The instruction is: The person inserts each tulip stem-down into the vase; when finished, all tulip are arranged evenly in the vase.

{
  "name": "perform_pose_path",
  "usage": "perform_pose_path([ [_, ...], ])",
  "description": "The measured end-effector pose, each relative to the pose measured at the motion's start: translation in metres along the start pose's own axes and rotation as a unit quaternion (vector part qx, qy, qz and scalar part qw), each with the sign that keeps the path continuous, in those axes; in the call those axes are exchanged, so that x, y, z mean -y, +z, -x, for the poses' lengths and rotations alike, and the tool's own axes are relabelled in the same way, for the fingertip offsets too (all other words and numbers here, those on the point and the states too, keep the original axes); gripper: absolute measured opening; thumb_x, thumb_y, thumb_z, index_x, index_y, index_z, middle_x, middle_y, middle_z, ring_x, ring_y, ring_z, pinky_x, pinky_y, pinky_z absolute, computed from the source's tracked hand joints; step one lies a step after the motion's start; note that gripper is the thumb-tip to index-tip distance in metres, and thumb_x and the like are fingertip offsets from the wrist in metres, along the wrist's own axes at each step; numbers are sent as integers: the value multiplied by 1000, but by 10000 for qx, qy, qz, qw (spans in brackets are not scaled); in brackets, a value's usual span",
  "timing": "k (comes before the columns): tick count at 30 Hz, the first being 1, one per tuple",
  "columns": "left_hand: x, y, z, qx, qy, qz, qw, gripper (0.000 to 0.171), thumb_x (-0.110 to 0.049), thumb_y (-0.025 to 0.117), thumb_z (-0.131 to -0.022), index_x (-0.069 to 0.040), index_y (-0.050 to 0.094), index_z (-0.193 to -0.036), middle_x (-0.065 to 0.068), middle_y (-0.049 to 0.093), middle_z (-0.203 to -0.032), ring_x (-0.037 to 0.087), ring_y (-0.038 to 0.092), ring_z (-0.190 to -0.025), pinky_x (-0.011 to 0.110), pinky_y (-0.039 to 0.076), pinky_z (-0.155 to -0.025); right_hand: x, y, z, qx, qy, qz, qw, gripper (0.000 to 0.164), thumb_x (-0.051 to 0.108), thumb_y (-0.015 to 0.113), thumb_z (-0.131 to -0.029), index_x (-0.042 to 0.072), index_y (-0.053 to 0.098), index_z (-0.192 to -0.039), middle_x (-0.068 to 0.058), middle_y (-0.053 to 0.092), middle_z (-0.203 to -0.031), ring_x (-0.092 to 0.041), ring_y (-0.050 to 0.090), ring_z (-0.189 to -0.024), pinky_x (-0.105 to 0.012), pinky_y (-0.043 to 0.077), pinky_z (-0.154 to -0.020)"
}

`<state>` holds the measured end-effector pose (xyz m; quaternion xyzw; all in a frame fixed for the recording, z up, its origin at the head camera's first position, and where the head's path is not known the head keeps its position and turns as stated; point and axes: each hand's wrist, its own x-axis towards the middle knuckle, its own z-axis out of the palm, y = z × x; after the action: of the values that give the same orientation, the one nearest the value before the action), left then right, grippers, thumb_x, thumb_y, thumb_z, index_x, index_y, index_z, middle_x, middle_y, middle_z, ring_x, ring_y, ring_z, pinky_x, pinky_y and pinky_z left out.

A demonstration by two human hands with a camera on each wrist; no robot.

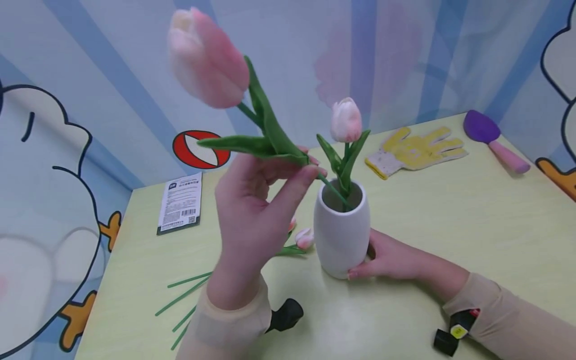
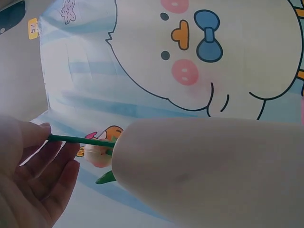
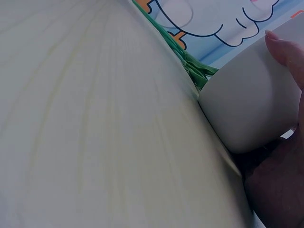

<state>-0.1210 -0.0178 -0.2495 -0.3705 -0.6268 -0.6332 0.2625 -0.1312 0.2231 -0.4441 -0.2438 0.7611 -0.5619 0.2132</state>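
Note:
A pink tulip [image 1: 211,65] with green leaves is pinched by its stem between the thumb and fingers of my left hand [image 1: 256,210]. Its bloom tilts up to the left, and the stem's lower end reaches into the mouth of the white vase [image 1: 339,240]. Another pale pink tulip [image 1: 346,122] stands upright in that vase. Low on the vase's right side, my right hand [image 1: 391,255] grips it, thumb in front. In the left wrist view the green stem [image 2: 80,139] runs from my fingertips over the vase rim. The right wrist view shows the vase base [image 3: 247,104] on the table.
More tulips [image 1: 303,240] lie behind the vase's left side. Several bare green stems [image 1: 182,295] lie at the left front. A printed packet [image 1: 180,202] is at the back left. At the back right are a yellow-white glove [image 1: 418,150] and a purple trowel with a pink handle [image 1: 508,155].

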Motion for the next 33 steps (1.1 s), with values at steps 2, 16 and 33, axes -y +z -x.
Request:
perform_pose_path([
  [2,2,0,0,16,-73,-45,10000,26,15,76,-83,14,60,-104,25,71,-92,27,74,-81,42,64,-80,0,0,0,-2,19,4,10000,89,25,84,-84,18,31,-155,-7,47,-153,-35,45,-142,-65,30,-118],
  [16,11,11,2,335,46,-99,9994,26,11,75,-85,11,63,-109,22,73,-96,23,73,-84,40,62,-82,1,1,1,-18,-78,-53,10000,87,24,84,-84,20,33,-154,-5,49,-152,-33,46,-141,-63,31,-117],
  [33,19,17,3,687,325,-501,9958,19,3,74,-88,5,64,-104,15,72,-92,18,71,-83,32,61,-78,1,1,0,31,-77,-61,9999,85,22,84,-84,17,33,-153,-7,51,-148,-32,50,-136,-60,34,-116],
])
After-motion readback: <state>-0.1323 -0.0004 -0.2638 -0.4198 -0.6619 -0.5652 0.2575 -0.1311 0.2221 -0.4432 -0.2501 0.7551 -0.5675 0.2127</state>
